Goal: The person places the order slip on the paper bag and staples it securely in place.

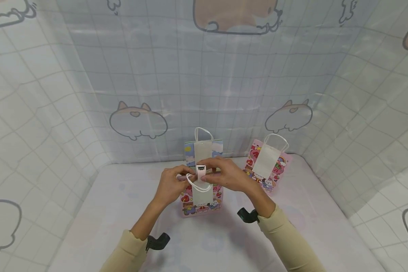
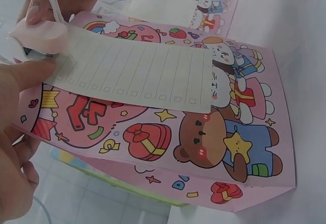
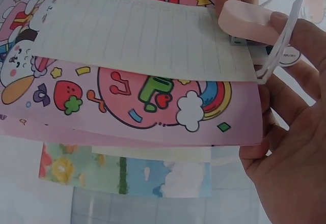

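A pink cartoon gift bag (image 1: pixel 187 208) stands at the middle of the table. On its front lies a lined white paper slip (image 2: pixel 137 71), reaching up to the bag's mouth. My right hand (image 1: pixel 229 174) pinches a small pale-pink stapler (image 3: pixel 249 23) between thumb and fingers, its jaws around the slip and the bag's top edge. From the other side, my left hand (image 1: pixel 170 186) grips that top edge beside the stapler. A white cord handle (image 1: pixel 198 187) droops over the slip, next to my fingers. The stapled spot itself is hidden under the stapler.
Close behind stands a blue bag (image 1: pixel 189 154) with a white slip and raised cord handle. Another pink bag (image 1: pixel 279 170), also with a slip (image 1: pixel 266 161), leans at the back right. A patterned curtain (image 1: pixel 204 83) rises behind the white table (image 1: pixel 129 204).
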`<state>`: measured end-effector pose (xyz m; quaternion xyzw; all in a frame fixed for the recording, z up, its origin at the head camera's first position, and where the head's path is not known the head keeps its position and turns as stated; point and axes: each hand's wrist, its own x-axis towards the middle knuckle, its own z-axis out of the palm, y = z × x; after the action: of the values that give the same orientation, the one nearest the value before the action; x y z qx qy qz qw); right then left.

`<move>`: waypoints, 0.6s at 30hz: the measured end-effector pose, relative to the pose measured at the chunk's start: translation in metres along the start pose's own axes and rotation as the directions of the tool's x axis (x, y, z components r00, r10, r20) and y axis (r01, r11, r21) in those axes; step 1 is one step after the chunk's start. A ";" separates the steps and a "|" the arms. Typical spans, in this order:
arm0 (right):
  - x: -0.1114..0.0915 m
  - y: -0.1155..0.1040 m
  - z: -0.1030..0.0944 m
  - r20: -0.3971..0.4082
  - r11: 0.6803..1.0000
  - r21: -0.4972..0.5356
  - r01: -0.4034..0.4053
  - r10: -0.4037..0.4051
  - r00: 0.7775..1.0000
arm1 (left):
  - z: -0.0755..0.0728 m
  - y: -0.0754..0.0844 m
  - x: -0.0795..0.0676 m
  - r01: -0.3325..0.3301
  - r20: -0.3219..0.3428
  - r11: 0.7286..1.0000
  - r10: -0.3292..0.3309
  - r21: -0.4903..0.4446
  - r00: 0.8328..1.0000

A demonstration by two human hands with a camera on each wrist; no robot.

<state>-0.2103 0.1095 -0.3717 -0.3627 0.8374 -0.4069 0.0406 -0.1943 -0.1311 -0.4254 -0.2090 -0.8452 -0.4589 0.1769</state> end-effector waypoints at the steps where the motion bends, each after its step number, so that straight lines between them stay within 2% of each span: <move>1: 0.000 0.000 0.000 -0.001 1.000 -0.002 -0.004 0.004 1.000 | 0.000 0.000 0.000 -0.003 0.000 1.000 0.003 0.004 1.000; 13: -0.002 0.006 0.007 -0.005 0.999 0.015 0.037 -0.037 0.999 | 0.000 -0.002 0.000 -0.026 -0.003 1.000 0.026 -0.009 1.000; 18: -0.002 0.008 0.010 -0.037 0.997 -0.027 0.079 -0.080 0.996 | -0.001 -0.003 -0.001 -0.014 0.001 1.000 0.014 -0.026 1.000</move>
<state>-0.2097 0.1072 -0.3843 -0.3883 0.8282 -0.4041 0.0038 -0.1950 -0.1333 -0.4279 -0.2178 -0.8377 -0.4686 0.1767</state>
